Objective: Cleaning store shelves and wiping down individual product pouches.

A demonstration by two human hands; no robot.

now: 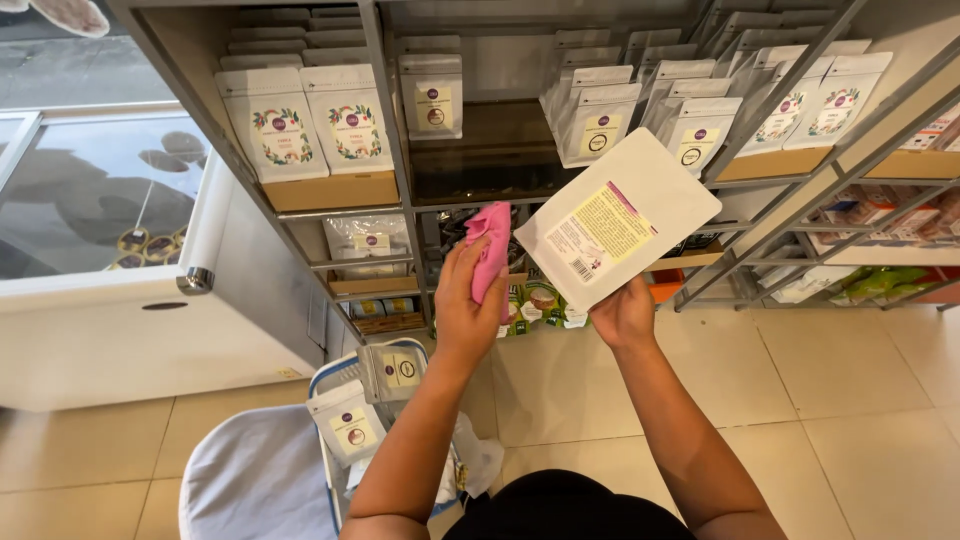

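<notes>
One flat white pouch [618, 218] is held up in front of the shelving, label side toward the camera, tilted so that its long edge runs up and to the right. The right hand [622, 315] clamps it at the lower corner, fingers behind the pack and out of sight. Above the grip the pouch stands free, with no sag or fold visible, so it is judged light and fairly stiff, probably a sealed laminate with a smooth, somewhat slippery face. A hold at a corner seam or along an edge looks sound; pressure on the middle of the face could crease it.

Just left of that grip, the left hand [465, 305] is closed on a pink cloth [490, 247], which stands up between the fingers beside the pouch's lower left edge. Whether the cloth touches the pouch cannot be told. The cloth is soft and bunched, and needs only a loose hold.

Beyond both hands, a metal shelf rack [392, 140] carries rows of similar white pouches [312, 125] with round labels; one bay behind the held pouch is partly bare. Below the left forearm, a basket [335, 375] on the tiled floor [860, 400] holds more pouches. Further left of the grips stands a white chest freezer [130, 320] with a glass lid.
</notes>
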